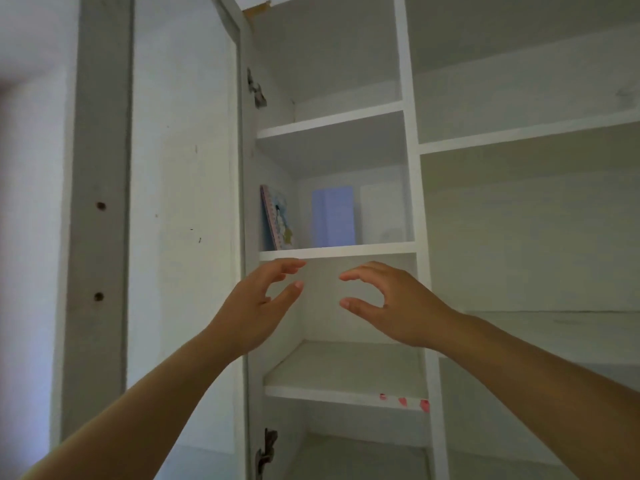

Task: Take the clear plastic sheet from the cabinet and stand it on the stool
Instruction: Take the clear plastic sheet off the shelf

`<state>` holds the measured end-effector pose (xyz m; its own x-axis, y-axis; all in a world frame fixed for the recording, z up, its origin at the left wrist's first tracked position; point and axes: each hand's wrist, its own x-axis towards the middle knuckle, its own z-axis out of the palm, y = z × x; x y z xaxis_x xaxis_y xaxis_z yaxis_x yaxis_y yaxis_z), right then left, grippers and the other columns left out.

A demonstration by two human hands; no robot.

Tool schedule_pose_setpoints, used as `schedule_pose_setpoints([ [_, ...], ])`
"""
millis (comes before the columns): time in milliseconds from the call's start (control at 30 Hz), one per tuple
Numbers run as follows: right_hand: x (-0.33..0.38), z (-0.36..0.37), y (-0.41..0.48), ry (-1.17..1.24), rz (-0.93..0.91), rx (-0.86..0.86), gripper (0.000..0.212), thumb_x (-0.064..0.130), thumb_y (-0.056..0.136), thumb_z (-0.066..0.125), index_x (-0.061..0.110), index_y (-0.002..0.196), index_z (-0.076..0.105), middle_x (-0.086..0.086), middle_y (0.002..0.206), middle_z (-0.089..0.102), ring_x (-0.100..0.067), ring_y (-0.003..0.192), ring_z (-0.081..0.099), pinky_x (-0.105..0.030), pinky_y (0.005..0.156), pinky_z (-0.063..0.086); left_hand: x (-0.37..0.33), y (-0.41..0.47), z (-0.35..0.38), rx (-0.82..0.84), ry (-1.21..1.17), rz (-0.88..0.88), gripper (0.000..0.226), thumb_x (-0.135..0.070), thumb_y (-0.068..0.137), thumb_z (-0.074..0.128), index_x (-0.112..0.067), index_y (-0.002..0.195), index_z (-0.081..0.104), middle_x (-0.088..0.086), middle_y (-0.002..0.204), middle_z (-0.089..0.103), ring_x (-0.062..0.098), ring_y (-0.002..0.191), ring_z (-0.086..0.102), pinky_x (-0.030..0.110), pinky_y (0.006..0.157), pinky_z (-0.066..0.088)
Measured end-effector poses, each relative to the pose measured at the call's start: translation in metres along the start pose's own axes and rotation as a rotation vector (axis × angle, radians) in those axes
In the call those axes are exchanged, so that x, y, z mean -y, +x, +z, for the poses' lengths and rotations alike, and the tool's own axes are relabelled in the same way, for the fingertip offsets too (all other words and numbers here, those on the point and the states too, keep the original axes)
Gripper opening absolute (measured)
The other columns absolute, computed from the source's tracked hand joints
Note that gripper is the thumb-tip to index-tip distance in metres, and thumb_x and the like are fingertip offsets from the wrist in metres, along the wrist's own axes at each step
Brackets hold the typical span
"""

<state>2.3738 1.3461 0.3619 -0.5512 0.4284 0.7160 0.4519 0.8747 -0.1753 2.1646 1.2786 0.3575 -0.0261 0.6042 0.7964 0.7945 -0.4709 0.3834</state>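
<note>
The clear plastic sheet [382,211] appears to be the pale, see-through upright panel at the back right of the shelf just above both hands, though it is faint against the white wall and its edges are hard to tell. Just to its left stands a flat lilac rectangular board [333,216], and further left, above the left hand, a thin pink-and-blue picture book [276,218] leans against the side wall of the compartment. All three rest on the white painted wooden shelf board [337,251] of the tall white open cabinet [408,133]. The left hand [258,306] and the right hand [391,303] are raised just below that shelf edge, both empty, fingers spread and curved with thumbs apart from the fingertips, palms facing each other and touching nothing. The open white cabinet door [180,168] stands to the outside of the left hand. The stool is not in view. The reach looks barely begun, and the main risk is picking wrongly: the sheet is nearly invisible, so a hand may close on the lilac board beside it. Because the sheet sits deep and high, fingers coming in from below could knock the board or tip the leaning book. A thin, smooth sheet may also flex or slip if pinched at one edge, so holding both sides seems safer.
</note>
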Motion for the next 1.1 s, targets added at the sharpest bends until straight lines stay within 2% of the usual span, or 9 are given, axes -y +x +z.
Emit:
schedule_pose_setpoints([
  [67,-0.013,0.008,0.017,-0.014,-0.006,-0.024,0.044,0.047,0.087,0.053,0.029,0.127,0.05,0.012,0.135,0.048,-0.006,0.123,0.042,-0.023,0.101,0.032,0.016,0.019,0.01,-0.023,0.011,0.017,0.027,-0.037,0.091,0.047,-0.038,0.119,0.049,-0.017,0.121,0.053,0.003,0.113,0.047,0.025,0.093,0.041],
  [133,-0.025,0.018,0.035,-0.03,-0.018,-0.059,0.044,0.046,0.087,0.054,0.027,0.127,0.05,0.012,0.133,0.049,-0.006,0.121,0.044,-0.021,0.098,0.032,0.032,0.039,0.02,-0.06,0.023,0.038,0.028,-0.036,0.092,0.047,-0.036,0.12,0.05,-0.017,0.12,0.052,0.004,0.113,0.046,0.028,0.096,0.04],
  [333,-0.06,0.033,0.096,-0.04,-0.022,-0.165,0.038,0.041,0.087,0.056,0.027,0.123,0.054,0.009,0.123,0.055,-0.005,0.11,0.049,-0.023,0.094,0.038,0.085,0.106,0.041,-0.14,0.008,0.1,0.03,-0.031,0.093,0.047,-0.029,0.123,0.052,-0.013,0.118,0.053,0.006,0.111,0.047,0.024,0.09,0.036],
  [567,-0.095,0.041,0.151,-0.076,-0.014,-0.242,0.04,0.04,0.087,0.057,0.023,0.123,0.055,0.009,0.126,0.054,-0.003,0.112,0.048,-0.017,0.091,0.034,0.13,0.163,0.066,-0.225,0.057,0.186,0.031,-0.031,0.093,0.046,-0.025,0.122,0.054,-0.005,0.122,0.056,0.004,0.106,0.046,0.023,0.087,0.034],
  [733,-0.113,0.046,0.18,-0.098,-0.008,-0.253,0.041,0.041,0.086,0.058,0.024,0.123,0.055,0.007,0.126,0.055,-0.008,0.112,0.051,-0.019,0.088,0.035,0.149,0.189,0.068,-0.275,0.115,0.165,0.031,-0.028,0.093,0.046,-0.021,0.123,0.054,0.001,0.126,0.056,0.017,0.115,0.05,0.025,0.089,0.035],
  [867,-0.124,0.047,0.197,-0.126,-0.02,-0.283,0.041,0.043,0.086,0.056,0.025,0.123,0.054,0.007,0.127,0.054,-0.009,0.111,0.051,-0.019,0.086,0.033,0.163,0.202,0.075,-0.266,0.142,0.175,0.031,-0.027,0.094,0.045,-0.019,0.122,0.055,0.004,0.126,0.056,0.021,0.118,0.05,0.03,0.097,0.036],
  [933,-0.134,0.046,0.203,-0.155,-0.008,-0.274,0.043,0.044,0.087,0.055,0.025,0.125,0.052,0.007,0.129,0.053,-0.009,0.113,0.049,-0.018,0.085,0.031,0.165,0.208,0.08,-0.27,0.141,0.174,0.031,-0.029,0.094,0.043,-0.02,0.122,0.054,0.003,0.126,0.056,0.02,0.117,0.05,0.032,0.097,0.038],
  [1100,-0.153,0.03,0.225,-0.225,0.026,-0.287,0.045,0.044,0.087,0.055,0.023,0.126,0.051,0.002,0.129,0.053,-0.014,0.113,0.049,-0.02,0.084,0.031,0.146,0.24,0.09,-0.253,0.131,0.264,0.032,-0.031,0.094,0.043,-0.025,0.125,0.052,-0.002,0.127,0.054,0.012,0.115,0.049,0.021,0.089,0.033],
])
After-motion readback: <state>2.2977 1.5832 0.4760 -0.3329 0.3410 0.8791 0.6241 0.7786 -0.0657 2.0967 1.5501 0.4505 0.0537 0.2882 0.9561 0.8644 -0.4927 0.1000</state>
